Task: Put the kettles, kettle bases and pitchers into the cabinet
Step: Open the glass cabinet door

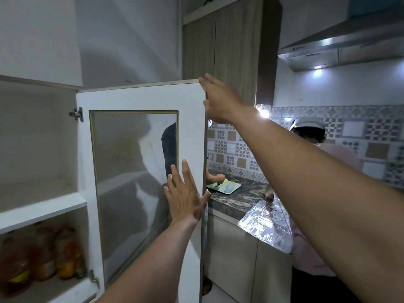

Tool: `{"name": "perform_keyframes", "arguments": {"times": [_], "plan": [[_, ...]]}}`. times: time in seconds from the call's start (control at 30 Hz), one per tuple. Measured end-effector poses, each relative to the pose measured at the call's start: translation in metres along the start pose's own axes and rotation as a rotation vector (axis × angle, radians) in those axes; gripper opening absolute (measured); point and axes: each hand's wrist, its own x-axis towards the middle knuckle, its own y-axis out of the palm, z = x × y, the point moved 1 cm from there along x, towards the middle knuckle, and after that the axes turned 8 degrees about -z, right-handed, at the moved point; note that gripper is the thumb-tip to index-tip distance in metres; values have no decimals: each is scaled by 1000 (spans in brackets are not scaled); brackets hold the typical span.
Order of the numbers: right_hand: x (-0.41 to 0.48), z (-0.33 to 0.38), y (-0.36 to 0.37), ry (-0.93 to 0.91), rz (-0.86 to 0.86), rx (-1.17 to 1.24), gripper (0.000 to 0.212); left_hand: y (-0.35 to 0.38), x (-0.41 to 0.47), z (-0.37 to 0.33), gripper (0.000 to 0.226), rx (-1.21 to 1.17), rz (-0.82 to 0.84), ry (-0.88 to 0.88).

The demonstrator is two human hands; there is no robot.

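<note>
- A home kitchen, dimly lit.
- A white wall cabinet [39,138] stands open, its glass-panelled door [140,171] swung outward; bottles of cooking oil [43,256] sit on the lower shelf.
- A steel range hood [341,49] with small lit lamps hangs at upper right.
- Patterned tiles [236,149] in grey, brown and white cover the wall behind a dark marbled table [231,200].
- A tray [225,187] of pale rounded items rests on that table.
- Wood-grain tall cupboards [220,47] rise behind the door.

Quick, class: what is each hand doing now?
Left hand: open, flat against the cabinet door.
Right hand: fingers at the door's top corner; closed or not, cannot tell.
</note>
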Motion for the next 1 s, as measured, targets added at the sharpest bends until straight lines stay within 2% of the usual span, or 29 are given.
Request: {"name": "perform_keyframes", "arguments": {"times": [0.13, 0.27, 0.43, 0.73, 1.0], "plan": [[1, -6, 5, 11, -21, -19, 68, 9, 5, 0, 116, -7, 0, 3], [1, 0, 10, 22, -44, -88, 66, 4, 8, 14, 101, -13, -6, 56], [2, 33, 23, -91, -148, -99, 54, -32, 29, 49, 88, 59, -29, 68], [-10, 144, 79, -202, 22, 205, 59, -159, 44, 156, 73, 367, -115, -43], [-40, 296, 131, -397, 151, 462, 54, -289, -20, 257, 68, 627, -210, -288]]}}
